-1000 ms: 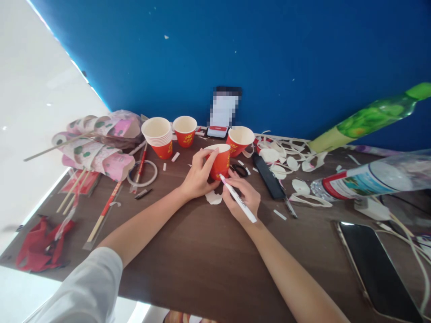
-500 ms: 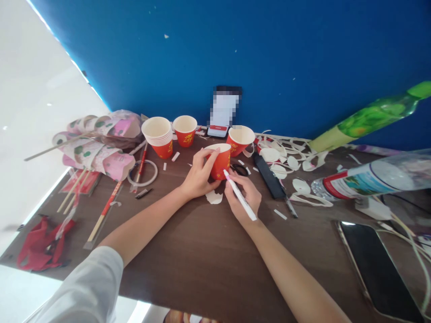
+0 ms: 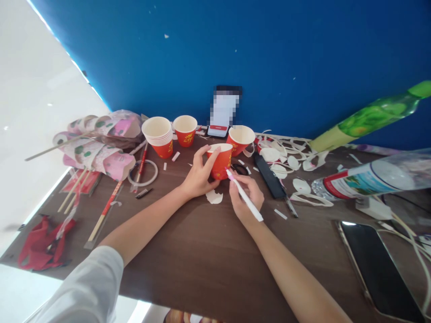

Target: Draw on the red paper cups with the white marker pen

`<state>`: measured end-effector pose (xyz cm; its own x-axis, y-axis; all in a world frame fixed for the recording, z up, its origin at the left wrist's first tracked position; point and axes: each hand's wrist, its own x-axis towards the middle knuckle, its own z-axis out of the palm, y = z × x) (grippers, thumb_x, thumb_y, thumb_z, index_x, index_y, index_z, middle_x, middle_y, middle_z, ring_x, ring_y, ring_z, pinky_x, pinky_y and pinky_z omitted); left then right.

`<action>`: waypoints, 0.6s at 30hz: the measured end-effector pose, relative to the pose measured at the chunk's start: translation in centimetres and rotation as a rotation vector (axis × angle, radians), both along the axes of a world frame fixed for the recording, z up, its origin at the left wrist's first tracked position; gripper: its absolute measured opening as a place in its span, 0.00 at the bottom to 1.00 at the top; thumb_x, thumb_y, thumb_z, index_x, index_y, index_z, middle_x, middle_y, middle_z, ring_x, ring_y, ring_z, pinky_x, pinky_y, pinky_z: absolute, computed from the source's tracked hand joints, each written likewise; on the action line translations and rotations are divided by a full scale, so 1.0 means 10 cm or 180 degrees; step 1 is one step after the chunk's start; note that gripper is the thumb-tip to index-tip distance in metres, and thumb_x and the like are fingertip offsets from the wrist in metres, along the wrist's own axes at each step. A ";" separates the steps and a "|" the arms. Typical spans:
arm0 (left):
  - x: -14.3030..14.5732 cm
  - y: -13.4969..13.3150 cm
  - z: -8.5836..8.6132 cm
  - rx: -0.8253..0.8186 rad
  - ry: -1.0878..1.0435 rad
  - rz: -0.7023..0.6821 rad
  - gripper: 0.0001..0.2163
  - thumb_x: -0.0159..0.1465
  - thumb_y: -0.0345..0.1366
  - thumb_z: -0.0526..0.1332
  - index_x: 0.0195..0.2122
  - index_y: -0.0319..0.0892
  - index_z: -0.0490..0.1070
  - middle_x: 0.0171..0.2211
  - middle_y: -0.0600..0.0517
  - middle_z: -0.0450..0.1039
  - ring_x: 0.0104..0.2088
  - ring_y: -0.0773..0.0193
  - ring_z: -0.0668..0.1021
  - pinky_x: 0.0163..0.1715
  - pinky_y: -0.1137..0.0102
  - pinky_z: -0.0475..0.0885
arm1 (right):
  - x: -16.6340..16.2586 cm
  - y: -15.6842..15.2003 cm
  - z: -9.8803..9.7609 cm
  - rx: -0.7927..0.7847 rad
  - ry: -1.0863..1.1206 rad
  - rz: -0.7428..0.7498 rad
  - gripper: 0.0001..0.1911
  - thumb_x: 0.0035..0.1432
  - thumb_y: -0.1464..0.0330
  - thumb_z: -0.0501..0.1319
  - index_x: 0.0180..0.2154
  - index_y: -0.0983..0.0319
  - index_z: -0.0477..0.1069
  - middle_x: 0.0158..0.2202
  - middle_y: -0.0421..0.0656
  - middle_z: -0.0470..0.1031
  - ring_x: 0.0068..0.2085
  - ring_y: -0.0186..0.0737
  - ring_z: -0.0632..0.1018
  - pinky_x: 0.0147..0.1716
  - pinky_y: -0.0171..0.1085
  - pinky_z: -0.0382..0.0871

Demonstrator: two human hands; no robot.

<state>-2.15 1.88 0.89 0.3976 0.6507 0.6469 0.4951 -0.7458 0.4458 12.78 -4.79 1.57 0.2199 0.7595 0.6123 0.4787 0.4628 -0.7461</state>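
A red paper cup (image 3: 222, 162) with gold print stands nearly upright on the dark table, and my left hand (image 3: 201, 174) is wrapped round its left side, thumb and fingers near the rim. My right hand (image 3: 246, 197) is closed on a white marker (image 3: 245, 197) with a pink tip. That tip is at the cup's lower right side; I cannot tell whether it touches. Just behind stands another red paper cup (image 3: 241, 139). A torn white paper scrap (image 3: 214, 197) lies in front of the held cup. Black scissor handles (image 3: 239, 169) show partly behind my right hand.
Stacked cups (image 3: 157, 137) and a single cup (image 3: 185, 131) stand at the back left. A phone (image 3: 220, 112) leans on the blue wall (image 3: 151, 54). Paper scraps (image 3: 279, 154), a water bottle (image 3: 357, 179) and a dark phone (image 3: 377, 264) lie right; pink wrapped bundles (image 3: 97, 157) lie left.
My right hand and the marker have moved slightly right, so the marker's tip sits further right along the cup. The cup has shifted or turned a little; my left hand keeps its grip.
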 end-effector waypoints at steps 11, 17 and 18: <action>-0.01 0.03 -0.03 -0.0011 -0.0075 -0.0070 0.43 0.56 0.28 0.60 0.67 0.43 0.32 0.64 0.35 0.46 0.64 0.44 0.56 0.61 0.46 0.58 | 0.05 0.05 -0.17 -0.0116 0.0330 0.0133 0.10 0.62 0.64 0.56 0.43 0.60 0.70 0.49 0.52 0.78 0.48 0.47 0.80 0.44 0.42 0.79; -0.01 0.00 0.00 0.0163 -0.0007 0.0118 0.43 0.53 0.31 0.62 0.66 0.41 0.39 0.59 0.38 0.51 0.61 0.43 0.59 0.61 0.44 0.56 | 0.04 0.01 -0.07 0.0249 -0.0198 0.0149 0.06 0.59 0.71 0.59 0.39 0.59 0.72 0.43 0.48 0.80 0.53 0.49 0.77 0.55 0.52 0.71; -0.01 0.00 0.00 0.0228 0.0004 0.0121 0.43 0.52 0.31 0.62 0.66 0.41 0.39 0.58 0.38 0.52 0.61 0.44 0.60 0.60 0.45 0.57 | 0.04 0.02 -0.06 0.0366 -0.0259 0.0261 0.06 0.58 0.72 0.60 0.38 0.59 0.72 0.40 0.46 0.81 0.52 0.50 0.78 0.56 0.53 0.70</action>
